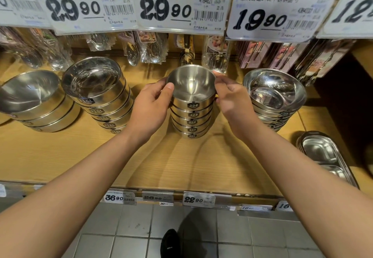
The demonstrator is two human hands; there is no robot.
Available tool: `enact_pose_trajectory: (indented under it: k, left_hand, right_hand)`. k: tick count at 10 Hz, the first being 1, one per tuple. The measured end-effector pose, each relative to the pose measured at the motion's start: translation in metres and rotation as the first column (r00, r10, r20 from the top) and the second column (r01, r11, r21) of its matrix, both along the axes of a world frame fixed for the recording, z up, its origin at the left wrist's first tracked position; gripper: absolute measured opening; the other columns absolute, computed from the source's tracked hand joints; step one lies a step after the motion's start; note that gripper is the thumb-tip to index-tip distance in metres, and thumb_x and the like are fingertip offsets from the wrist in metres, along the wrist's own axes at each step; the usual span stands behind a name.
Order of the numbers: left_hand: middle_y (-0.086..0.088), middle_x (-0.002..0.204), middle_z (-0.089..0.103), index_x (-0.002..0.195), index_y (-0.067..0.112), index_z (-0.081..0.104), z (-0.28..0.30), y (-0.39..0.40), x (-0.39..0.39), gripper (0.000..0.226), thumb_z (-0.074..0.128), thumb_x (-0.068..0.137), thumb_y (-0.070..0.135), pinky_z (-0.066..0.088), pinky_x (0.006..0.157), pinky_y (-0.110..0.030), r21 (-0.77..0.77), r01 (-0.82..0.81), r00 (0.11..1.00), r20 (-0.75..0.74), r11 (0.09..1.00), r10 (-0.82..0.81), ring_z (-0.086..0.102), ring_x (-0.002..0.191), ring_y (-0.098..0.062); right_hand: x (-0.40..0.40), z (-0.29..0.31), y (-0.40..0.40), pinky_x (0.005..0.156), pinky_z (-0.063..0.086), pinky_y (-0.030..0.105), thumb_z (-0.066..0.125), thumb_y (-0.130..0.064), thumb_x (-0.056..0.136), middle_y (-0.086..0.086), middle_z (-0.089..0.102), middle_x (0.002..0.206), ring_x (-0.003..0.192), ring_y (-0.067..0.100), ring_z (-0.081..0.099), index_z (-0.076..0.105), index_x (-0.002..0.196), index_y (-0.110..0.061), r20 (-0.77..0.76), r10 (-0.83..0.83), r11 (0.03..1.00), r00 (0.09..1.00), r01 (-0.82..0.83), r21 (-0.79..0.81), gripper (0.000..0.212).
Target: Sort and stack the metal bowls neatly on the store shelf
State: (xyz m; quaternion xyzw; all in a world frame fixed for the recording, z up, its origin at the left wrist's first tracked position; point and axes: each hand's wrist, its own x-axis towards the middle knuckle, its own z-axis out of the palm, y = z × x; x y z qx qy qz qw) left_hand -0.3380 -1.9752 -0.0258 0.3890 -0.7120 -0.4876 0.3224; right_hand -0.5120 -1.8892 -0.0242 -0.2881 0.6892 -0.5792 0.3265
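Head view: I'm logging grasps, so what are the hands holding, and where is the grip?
Both hands hold the top bowl of the 304 stack: left hand and right hand grip opposite sides of its rim.

Both forearms are extending toward 12 o'clock. The left hand (150, 107) is gripping at 9 o'clock, thumb on top; the right hand (232, 100) is gripping at 3 o'clock.

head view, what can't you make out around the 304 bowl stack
- Head view: right hand fingertips, hidden behind the top bowl.
- 304 stack left side, covered by the left hand.
- Price tags at the shelf edge: small print too small to read.
- Tray: cut off by the right forearm.
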Motion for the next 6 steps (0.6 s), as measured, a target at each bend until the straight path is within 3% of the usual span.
enact_pose_trajectory:
  k: [1, 2, 3, 4, 5, 6]
  left_hand:
    - [-0.016, 0.114, 0.069, 0.112, 0.011, 0.070, -0.001, -0.001, -0.001, 0.047, 0.043, 0.097, 0.047, 0.051, 0.100, -0.054, -0.018, 0.009, 1.000, -0.002, 1.000, -0.010, 0.061, 0.116, -0.030]
    - [-0.031, 0.113, 0.065, 0.110, -0.007, 0.063, -0.001, -0.004, -0.001, 0.056, 0.043, 0.098, 0.045, 0.050, 0.098, -0.059, -0.005, 0.041, 0.999, 0.012, 0.999, -0.040, 0.061, 0.112, -0.040]
    - [-0.025, 0.116, 0.067, 0.113, 0.001, 0.068, -0.001, -0.004, -0.001, 0.050, 0.043, 0.100, 0.042, 0.052, 0.099, -0.056, 0.024, 0.046, 0.999, 0.011, 0.999, -0.046, 0.063, 0.112, -0.035]
    - [-0.013, 0.119, 0.070, 0.117, 0.018, 0.072, 0.000, -0.003, -0.001, 0.039, 0.045, 0.101, 0.040, 0.053, 0.100, -0.051, 0.052, 0.031, 0.999, -0.010, 0.998, -0.030, 0.066, 0.114, -0.024]
    - [-0.006, 0.120, 0.070, 0.113, 0.033, 0.071, 0.000, -0.001, 0.001, 0.030, 0.044, 0.101, 0.042, 0.052, 0.102, -0.051, 0.031, 0.037, 0.999, -0.025, 0.999, -0.037, 0.064, 0.117, -0.020]
    - [-0.004, 0.127, 0.066, 0.122, 0.036, 0.065, -0.003, 0.002, 0.007, 0.029, 0.046, 0.101, 0.043, 0.056, 0.096, -0.045, 0.050, -0.038, 0.999, -0.037, 0.998, 0.040, 0.063, 0.115, -0.014]
  right_hand:
    - [0.003, 0.002, 0.000, 0.088, 0.045, 0.024, 0.049, -0.026, 0.106, -0.027, 0.064, 0.105, 0.093, 0.004, 0.058, 0.071, 0.110, -0.008, -0.024, -0.008, 1.000, 1.000, 0.008, 0.003, 0.030]
    - [0.002, 0.000, 0.001, 0.086, 0.046, 0.023, 0.048, -0.028, 0.106, -0.033, 0.063, 0.100, 0.092, 0.003, 0.059, 0.066, 0.092, -0.024, -0.019, 0.008, 1.000, 1.000, -0.008, 0.006, 0.024]
    - [0.001, 0.001, 0.002, 0.081, 0.049, 0.020, 0.048, -0.029, 0.106, -0.038, 0.065, 0.083, 0.083, -0.004, 0.059, 0.072, 0.112, -0.016, -0.012, 0.015, 1.000, 1.000, -0.014, 0.006, 0.028]
    - [0.001, 0.002, 0.001, 0.094, 0.050, 0.032, 0.049, -0.031, 0.106, -0.033, 0.064, 0.097, 0.098, 0.008, 0.061, 0.069, 0.100, -0.019, -0.036, 0.007, 1.000, 0.999, -0.007, 0.014, 0.024]
    - [0.004, 0.004, 0.006, 0.093, 0.051, 0.035, 0.049, -0.030, 0.106, -0.026, 0.067, 0.094, 0.094, 0.011, 0.061, 0.068, 0.091, -0.023, -0.032, 0.027, 0.999, 0.999, -0.028, -0.020, 0.025]
    - [0.004, -0.001, 0.015, 0.104, 0.050, 0.047, 0.048, -0.033, 0.105, -0.009, 0.073, 0.107, 0.107, 0.012, 0.061, 0.069, 0.120, -0.024, 0.011, -0.008, 1.000, 1.000, 0.008, -0.025, 0.027]
